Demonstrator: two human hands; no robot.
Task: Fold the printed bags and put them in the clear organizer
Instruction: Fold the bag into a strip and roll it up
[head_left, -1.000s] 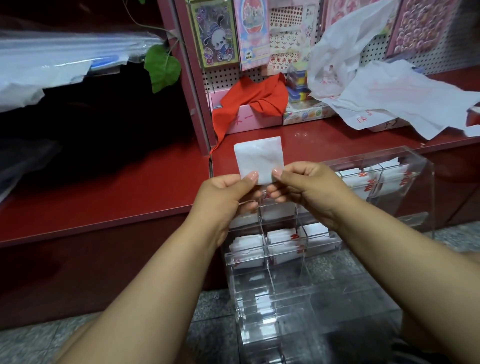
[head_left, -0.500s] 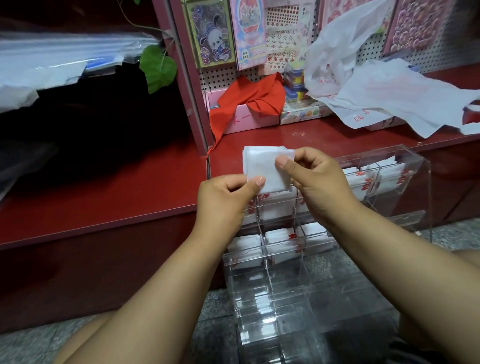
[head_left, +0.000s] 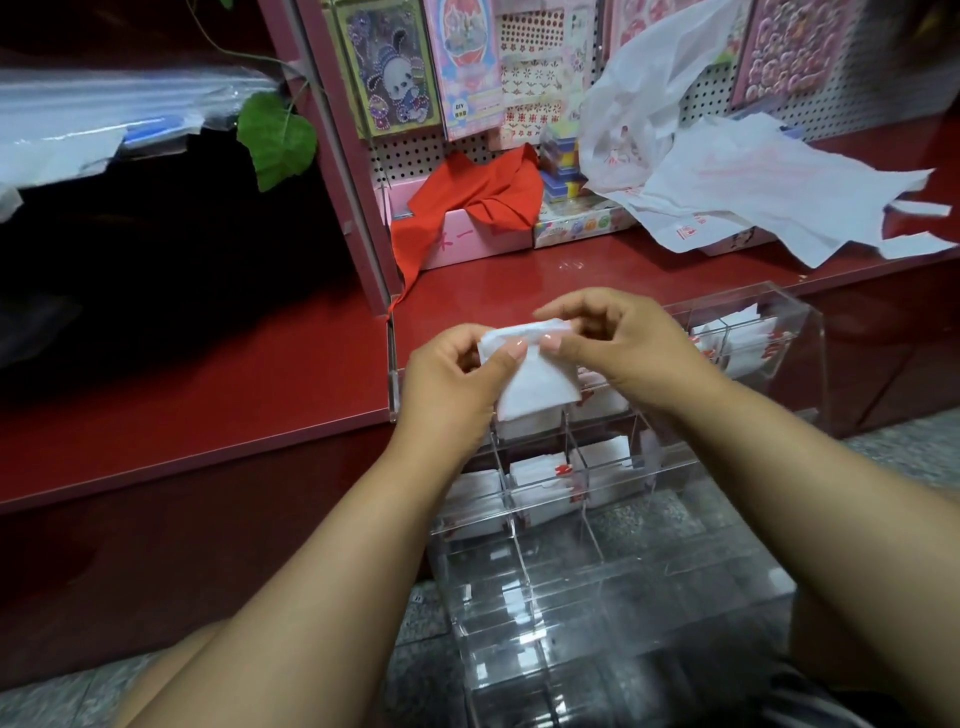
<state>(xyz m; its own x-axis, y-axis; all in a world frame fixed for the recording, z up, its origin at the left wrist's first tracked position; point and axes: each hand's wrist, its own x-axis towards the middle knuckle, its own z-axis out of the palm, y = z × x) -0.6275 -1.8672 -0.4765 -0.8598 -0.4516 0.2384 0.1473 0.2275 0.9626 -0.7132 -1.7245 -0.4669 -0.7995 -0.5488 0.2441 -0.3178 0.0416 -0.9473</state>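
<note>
A small folded white bag (head_left: 535, 384) is held in the air over the clear organizer (head_left: 613, 587). My left hand (head_left: 452, 384) pinches its upper left edge between thumb and fingers. My right hand (head_left: 618, 348) pinches the upper right edge, fingers curled over the top fold. The organizer stands on the floor against the red shelf, its upper compartments holding several folded white bags with red print (head_left: 545, 478). More unfolded white printed bags (head_left: 737, 192) lie crumpled on the shelf at the back right.
The red shelf (head_left: 208, 395) runs across the view at hand height. On it stand a pink box with a red cloth (head_left: 483, 202), small colourful boxes (head_left: 561, 171) and a pegboard of sticker packs (head_left: 467, 62). Grey tiled floor (head_left: 909, 447) lies below.
The bag was a flat upright square a second ago. Both hands have folded its top edge down and lowered it toward the organizer; it now hangs as a smaller, thicker packet.
</note>
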